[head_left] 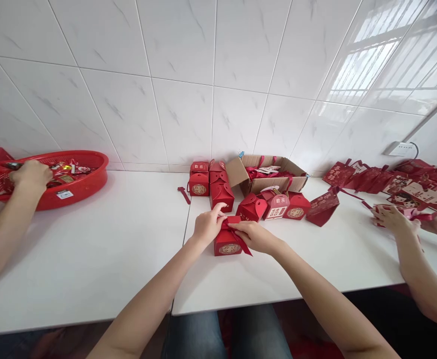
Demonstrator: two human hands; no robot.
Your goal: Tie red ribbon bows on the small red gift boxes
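Note:
A small red gift box with a round gold emblem stands upright at the front of the table. A dark red ribbon is wrapped about its top, one tail hanging down on the right. My left hand is closed at the box's upper left, thumb and fingers pinching the ribbon. From the right, my right hand presses its closed fingers on the ribbon at the top. The fingers partly hide the ribbon's crossing. Just behind are more red gift boxes, and a box with a white label stands to the right.
An open cardboard box holds ribbons and tags. At left, a person's hand reaches into a red plastic basket of wrapped sweets. At right, another person's hands handle a box near flat red packets. A loose ribbon piece lies behind.

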